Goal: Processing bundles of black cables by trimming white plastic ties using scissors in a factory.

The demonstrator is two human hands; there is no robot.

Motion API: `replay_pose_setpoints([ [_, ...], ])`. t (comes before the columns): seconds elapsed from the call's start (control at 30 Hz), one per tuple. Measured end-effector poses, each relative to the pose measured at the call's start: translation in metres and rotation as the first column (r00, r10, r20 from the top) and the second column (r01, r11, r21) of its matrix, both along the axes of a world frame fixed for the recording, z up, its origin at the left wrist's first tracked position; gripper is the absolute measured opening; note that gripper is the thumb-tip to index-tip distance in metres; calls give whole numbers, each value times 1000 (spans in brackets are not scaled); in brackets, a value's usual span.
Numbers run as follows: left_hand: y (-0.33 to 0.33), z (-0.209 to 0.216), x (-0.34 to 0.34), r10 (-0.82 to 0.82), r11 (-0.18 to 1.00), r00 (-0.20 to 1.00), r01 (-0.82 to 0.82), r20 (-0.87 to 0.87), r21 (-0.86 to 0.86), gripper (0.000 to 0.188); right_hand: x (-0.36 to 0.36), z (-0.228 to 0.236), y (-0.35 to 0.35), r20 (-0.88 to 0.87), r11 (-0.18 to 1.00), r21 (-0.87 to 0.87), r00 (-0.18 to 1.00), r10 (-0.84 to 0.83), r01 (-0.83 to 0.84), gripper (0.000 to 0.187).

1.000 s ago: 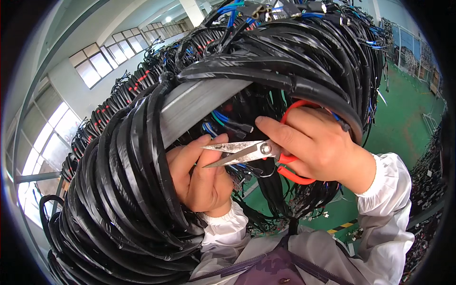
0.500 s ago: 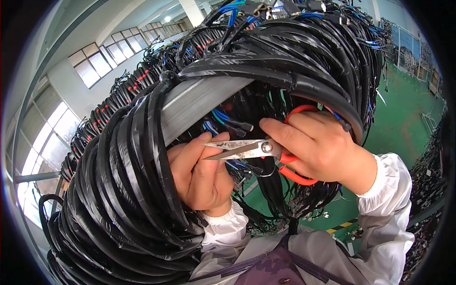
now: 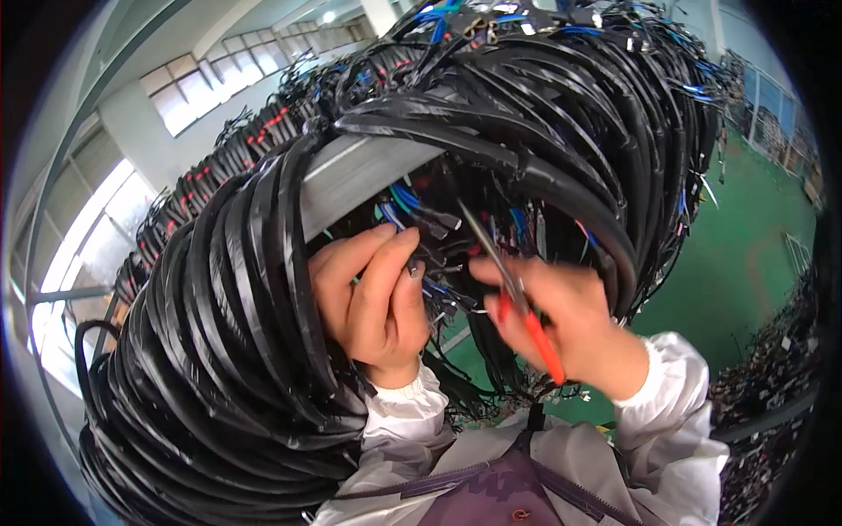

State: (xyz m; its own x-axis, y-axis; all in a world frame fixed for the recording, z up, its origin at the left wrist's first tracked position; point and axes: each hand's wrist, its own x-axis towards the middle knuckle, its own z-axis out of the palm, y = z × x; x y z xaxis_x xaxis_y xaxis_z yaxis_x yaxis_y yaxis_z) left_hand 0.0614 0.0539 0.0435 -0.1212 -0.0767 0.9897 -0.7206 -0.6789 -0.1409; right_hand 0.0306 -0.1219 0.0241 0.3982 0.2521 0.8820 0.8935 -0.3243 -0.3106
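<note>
My right hand [image 3: 570, 316], a little blurred, grips scissors with red handles [image 3: 542, 344]. Their blades point up and away, toward the inside of the hanging cables. To the left, my left hand [image 3: 373, 302] has its fingers curled together beside the thick black cable bundle [image 3: 254, 289]; what they hold, if anything, is too small to make out. Just beyond its fingertips hang blue and green wires [image 3: 402, 200] with a black connector [image 3: 443, 223] at their end. More black cables [image 3: 561, 184] arch over my right hand.
A grey metal beam [image 3: 364, 180] carries the looped cables. Behind it runs another row of black cables with red marks [image 3: 254, 145]. Green floor [image 3: 737, 237] shows at the right, with a heap of wiring [image 3: 772, 386] near the lower right.
My right hand has drawn down and left, turning the scissors from pointing left at my left fingers to pointing up. The blades have left my left fingertips.
</note>
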Motion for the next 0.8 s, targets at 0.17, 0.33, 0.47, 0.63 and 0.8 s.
replay_pose_setpoints([
  [0.17,-1,-52,-32,66,980,993,-83,-96,-181,17,-15,-42,-11,84,982,-85,981,173,-166,27],
  [0.33,-7,-80,-82,202,960,852,-270,-482,-75,19,-4,-80,0,-114,900,-5,895,432,-435,25],
  [0.47,-24,-78,-117,42,954,757,-224,-652,-199,21,-6,-117,24,-363,773,216,686,630,-596,20],
  [0.63,-43,-71,-142,-196,923,745,-81,-638,-377,14,-8,-103,52,-180,597,455,589,788,-660,21],
  [0.8,-47,-64,-133,178,890,732,-405,-657,-210,54,0,-88,81,-8,612,414,670,742,-673,21],
])
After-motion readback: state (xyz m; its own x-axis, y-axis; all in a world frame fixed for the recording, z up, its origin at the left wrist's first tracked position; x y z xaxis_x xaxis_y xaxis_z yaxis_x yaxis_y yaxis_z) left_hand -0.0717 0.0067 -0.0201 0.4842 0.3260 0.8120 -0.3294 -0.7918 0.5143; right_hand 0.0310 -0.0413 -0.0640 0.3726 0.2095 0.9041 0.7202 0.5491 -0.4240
